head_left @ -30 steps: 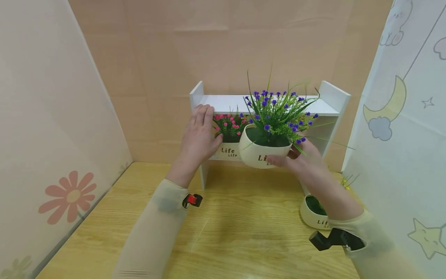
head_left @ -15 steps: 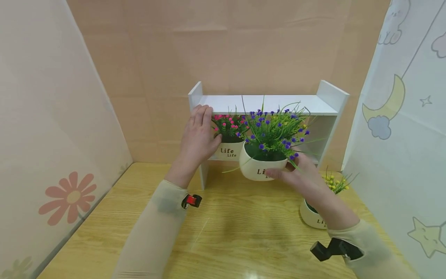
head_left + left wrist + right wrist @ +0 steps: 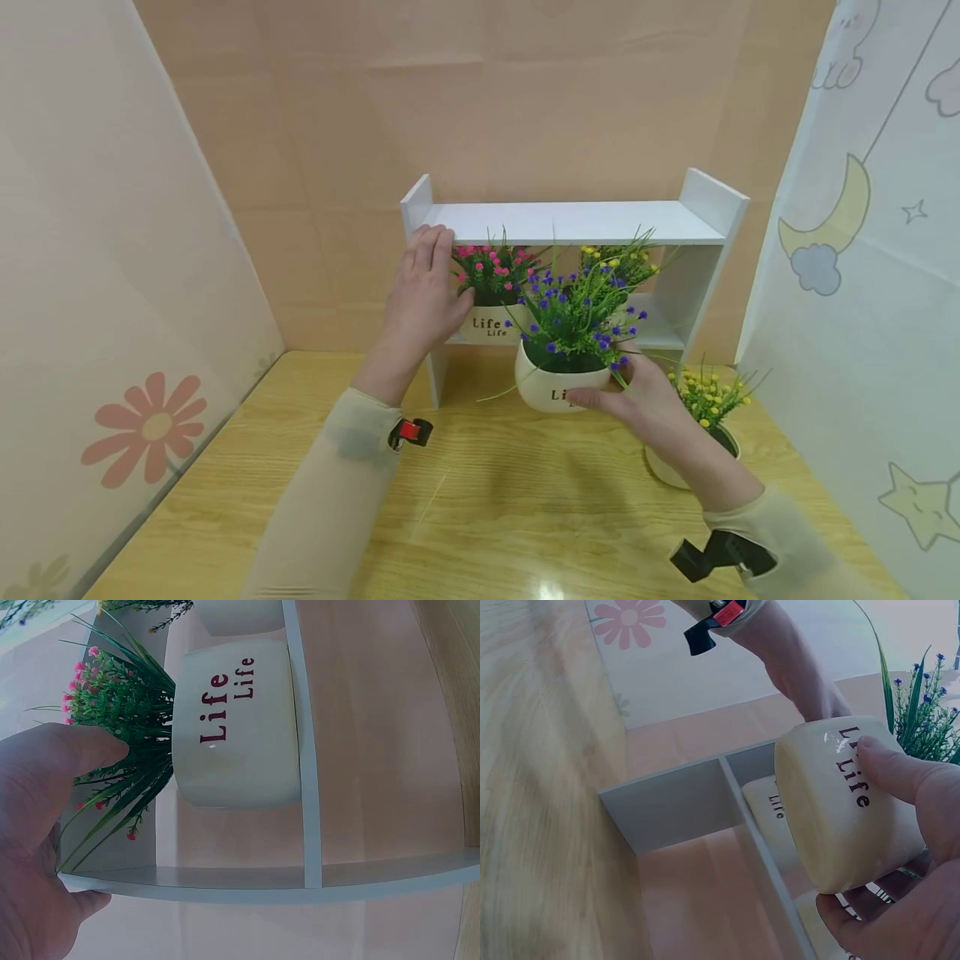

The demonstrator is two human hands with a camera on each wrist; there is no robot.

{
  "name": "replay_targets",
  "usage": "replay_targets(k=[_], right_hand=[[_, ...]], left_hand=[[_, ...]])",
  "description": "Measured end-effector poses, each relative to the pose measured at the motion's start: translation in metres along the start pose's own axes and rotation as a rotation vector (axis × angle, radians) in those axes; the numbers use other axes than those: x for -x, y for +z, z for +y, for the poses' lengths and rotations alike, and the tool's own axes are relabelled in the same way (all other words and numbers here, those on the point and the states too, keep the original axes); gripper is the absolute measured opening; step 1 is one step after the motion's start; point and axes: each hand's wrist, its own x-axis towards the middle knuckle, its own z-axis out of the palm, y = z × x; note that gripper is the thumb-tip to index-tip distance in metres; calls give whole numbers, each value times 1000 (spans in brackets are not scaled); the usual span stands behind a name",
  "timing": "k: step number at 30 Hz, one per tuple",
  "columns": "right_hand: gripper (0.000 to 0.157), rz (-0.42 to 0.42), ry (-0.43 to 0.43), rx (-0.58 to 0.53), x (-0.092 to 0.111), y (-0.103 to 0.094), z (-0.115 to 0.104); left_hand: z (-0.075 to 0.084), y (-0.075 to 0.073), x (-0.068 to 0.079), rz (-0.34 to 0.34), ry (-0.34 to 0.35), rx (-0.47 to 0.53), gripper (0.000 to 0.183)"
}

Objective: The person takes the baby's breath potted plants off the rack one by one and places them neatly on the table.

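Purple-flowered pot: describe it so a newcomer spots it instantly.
Find the white shelf unit standing on the wooden table. In front of it, the right hand holds the purple-flowered pot, cream-coloured and printed "Life", off the table. Purple blooms set it apart: the neighbouring pots carry pink or yellow ones.

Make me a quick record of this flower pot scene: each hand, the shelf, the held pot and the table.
Left hand: holds the white shelf at its left end
Right hand: holds the purple-flowered pot
Held pot position: in front of the shelf, off the table
Shelf contents: pink-flowered pot at left, yellow-flowered pot to its right, both below the top board
On table: second yellow-flowered pot, at right, partly hidden by the right arm
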Motion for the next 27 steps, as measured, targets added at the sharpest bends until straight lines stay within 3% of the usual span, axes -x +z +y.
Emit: replay_targets(k=[4,9,14,18,27], right_hand=[[102,14,44,50,3,4,7],[113,-1,82,1,7,10,15],[108,-5,58,-4,9,14,26],[113,-8,41,53,11,16,33],[111,-40,50,38,18,23,48]], left_hand=[[1,-1,0,10,11,1,93],[1,-2,1,18,9,9,93],[1,-2,2,18,8,9,92],[0,-1,2,18,9,15,92],[1,-1,1,20,15,1,91]])
